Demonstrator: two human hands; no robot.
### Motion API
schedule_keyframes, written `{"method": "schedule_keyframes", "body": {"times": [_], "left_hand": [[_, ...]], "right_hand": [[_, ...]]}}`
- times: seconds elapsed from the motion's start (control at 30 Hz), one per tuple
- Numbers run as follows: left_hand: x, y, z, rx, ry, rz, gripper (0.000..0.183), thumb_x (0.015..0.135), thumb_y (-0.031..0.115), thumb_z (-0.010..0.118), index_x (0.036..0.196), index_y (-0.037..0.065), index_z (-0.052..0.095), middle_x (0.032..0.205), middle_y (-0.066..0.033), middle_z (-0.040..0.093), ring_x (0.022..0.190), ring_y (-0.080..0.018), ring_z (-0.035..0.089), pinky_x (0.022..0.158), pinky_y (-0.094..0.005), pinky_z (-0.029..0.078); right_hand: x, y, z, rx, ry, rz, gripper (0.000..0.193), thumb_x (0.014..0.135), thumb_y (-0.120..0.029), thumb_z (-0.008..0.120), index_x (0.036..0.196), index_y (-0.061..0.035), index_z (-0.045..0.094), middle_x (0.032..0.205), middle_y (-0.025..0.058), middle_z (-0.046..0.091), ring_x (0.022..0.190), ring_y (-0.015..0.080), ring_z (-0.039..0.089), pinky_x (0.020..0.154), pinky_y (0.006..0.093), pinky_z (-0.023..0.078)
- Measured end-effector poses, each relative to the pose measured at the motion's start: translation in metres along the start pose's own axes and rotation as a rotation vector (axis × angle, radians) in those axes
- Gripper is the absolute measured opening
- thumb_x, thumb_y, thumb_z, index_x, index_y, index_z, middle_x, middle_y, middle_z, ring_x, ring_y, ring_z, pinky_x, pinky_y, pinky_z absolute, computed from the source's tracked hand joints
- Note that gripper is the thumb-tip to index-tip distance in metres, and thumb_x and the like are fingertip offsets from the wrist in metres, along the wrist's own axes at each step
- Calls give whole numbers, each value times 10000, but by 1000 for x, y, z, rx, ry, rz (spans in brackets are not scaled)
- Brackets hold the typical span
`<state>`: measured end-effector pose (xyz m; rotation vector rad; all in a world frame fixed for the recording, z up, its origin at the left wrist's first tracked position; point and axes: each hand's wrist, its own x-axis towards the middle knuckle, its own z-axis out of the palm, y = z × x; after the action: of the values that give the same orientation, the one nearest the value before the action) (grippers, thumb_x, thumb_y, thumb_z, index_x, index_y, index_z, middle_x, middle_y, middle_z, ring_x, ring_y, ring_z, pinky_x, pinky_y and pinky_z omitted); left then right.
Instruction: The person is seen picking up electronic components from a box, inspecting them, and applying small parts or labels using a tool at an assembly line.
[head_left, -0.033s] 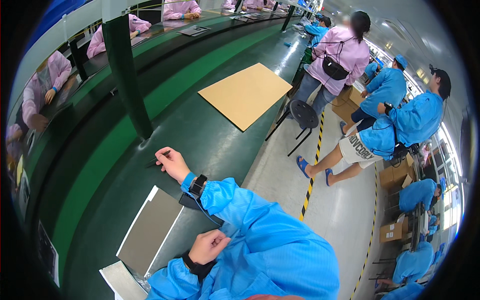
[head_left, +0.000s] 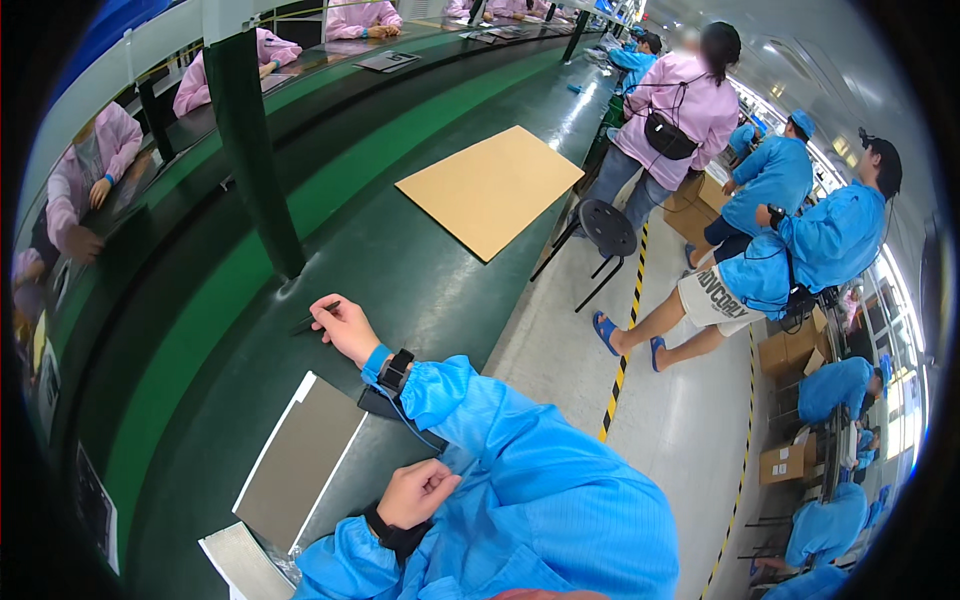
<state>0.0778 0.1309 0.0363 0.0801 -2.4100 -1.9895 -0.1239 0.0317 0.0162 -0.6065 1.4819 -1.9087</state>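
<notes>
A long green bench (head_left: pixel 430 300) is bordered by an aisle with striped tape (head_left: pixel 616 390). On it a grey panel (head_left: pixel 300 458) is laid flat between the two hands and a white box (head_left: pixel 246 563) — touched by neither hand. A dark tool (head_left: pixel 304 325) is pinched in the right hand (head_left: pixel 347 329), clear of the panel; the left hand (head_left: pixel 415 495) is curled, nothing seen in it. A tan board (head_left: pixel 490 195) is placed farther off. What is done or left cannot be told — no mark is seen on the panel.

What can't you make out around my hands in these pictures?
All in the head view:
- Left hand: curled inward, hiding whether it holds anything.
- Thin dark tool in the right hand: tip too small, blending into the green table.
- Pale slab: cut off by the lower edge.
</notes>
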Motion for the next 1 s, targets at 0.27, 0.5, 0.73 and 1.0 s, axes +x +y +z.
{"method": "schedule_keyframes", "body": {"times": [0.27, 0.5, 0.73, 1.0], "left_hand": [[0, 4, -2, -5, -5, -18, 154, 810, 124, 650, 751, 11, 563, 579, -30, 503, 493, -81, 456, 466, -229, 389], [1, 5, 0, 9, 18, 9, 148, 808, 122, 651, 751, 15, 565, 567, -20, 495, 488, -78, 451, 463, -227, 380], [0, 3, -1, -30, 14, 26, 148, 805, 134, 656, 757, 21, 573, 552, -14, 489, 484, -76, 449, 463, -230, 379], [-1, -3, -1, -28, 11, 61, 145, 807, 139, 655, 774, 22, 576, 579, -12, 506, 499, -77, 458, 473, -225, 383]], "right_hand": [[1, 3, -1, 23, 7, -9, 155, 865, -158, 559, 953, -32, 558, 839, 42, 570, 748, 108, 575, 556, 227, 465], [2, -1, -1, 26, -15, 15, 158, 869, -143, 550, 972, -24, 555, 870, 48, 571, 773, 113, 578, 571, 222, 460], [2, 2, -1, 12, -5, 0, 152, 865, -167, 559, 945, -38, 557, 818, 35, 564, 740, 103, 576, 555, 225, 463], [1, 2, -1, 13, -6, 5, 156, 874, -168, 550, 953, -33, 558, 830, 38, 564, 747, 107, 574, 556, 222, 460]]}}
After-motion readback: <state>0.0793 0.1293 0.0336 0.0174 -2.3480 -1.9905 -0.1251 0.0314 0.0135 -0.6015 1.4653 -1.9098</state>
